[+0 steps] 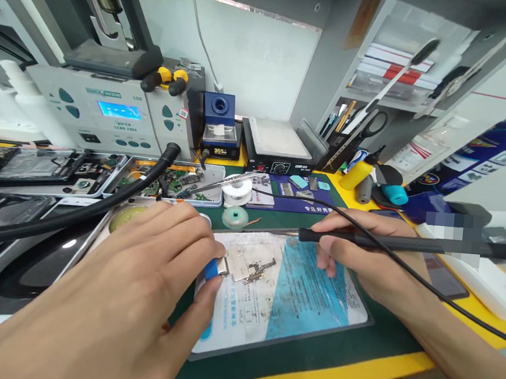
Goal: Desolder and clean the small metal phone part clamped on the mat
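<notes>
While the left hand point(150, 275) steadies the work, its thumb and forefinger pinch a small blue-and-silver piece point(212, 269), the silver end lying toward the small circuit board point(255, 271). Board and piece are over the left half of a white-and-blue work pad point(242, 332), which rests on a green mat point(292, 359) with the yellow tabletop point(352, 375) showing along the near side. The right hand point(355, 259) grips the soldering iron point(428, 245) near the front of its black handle, thumb and fingers closed around it rather like a pen. The iron's thin metal end points left, by the pad's far edge, and seems apart from the board; its very tip is too fine to make out.

To handle this well, the left pinch should probably stay light but firm, far enough back that the fingertips keep clear of metal best treated as hot. The board looks thin and flat, so pushing or tugging on the piece could slide or twist it. A black cord point(452, 304) crosses in front of the iron's handle; some slack there would spare the tip a sudden pull. Resting the right wrist would likely give finer control.
</notes>
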Available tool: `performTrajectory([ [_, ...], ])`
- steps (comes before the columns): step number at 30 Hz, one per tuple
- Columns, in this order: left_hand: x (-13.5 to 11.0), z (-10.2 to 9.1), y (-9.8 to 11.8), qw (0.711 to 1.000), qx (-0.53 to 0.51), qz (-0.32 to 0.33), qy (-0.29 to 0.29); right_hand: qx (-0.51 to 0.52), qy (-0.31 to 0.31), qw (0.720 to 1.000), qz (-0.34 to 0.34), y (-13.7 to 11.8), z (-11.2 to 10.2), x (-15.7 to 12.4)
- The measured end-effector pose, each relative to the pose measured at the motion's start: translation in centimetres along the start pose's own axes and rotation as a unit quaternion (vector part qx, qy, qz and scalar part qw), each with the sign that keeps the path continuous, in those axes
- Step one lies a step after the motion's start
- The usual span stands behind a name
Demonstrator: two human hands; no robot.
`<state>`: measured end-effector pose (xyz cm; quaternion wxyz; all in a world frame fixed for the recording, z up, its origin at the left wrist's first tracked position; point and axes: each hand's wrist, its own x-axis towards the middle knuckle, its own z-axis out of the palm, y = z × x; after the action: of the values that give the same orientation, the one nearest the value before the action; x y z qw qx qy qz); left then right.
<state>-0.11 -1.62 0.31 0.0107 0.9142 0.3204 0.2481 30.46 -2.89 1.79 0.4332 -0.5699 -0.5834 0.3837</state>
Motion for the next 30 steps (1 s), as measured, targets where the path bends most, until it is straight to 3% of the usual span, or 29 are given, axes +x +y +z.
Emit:
performTrajectory([
  [11, 0.30, -0.16, 0.05, 1.000, 0.005, 0.001, -0.005, 0.010, 0.021, 1.000, 0.015, -0.51, 0.31, 0.07],
  [25, 0.00, -0.05, 0.12, 1.000, 0.008, -0.006, -0.005, -0.005, -0.010, 1.000, -0.019, -0.11, 0.37, 0.06],
  [30, -0.18, -0.12, 0.11, 1.000, 0.011, -0.001, -0.005, -0.001, -0.005, 1.000, 0.004, -0.16, 0.29, 0.06],
])
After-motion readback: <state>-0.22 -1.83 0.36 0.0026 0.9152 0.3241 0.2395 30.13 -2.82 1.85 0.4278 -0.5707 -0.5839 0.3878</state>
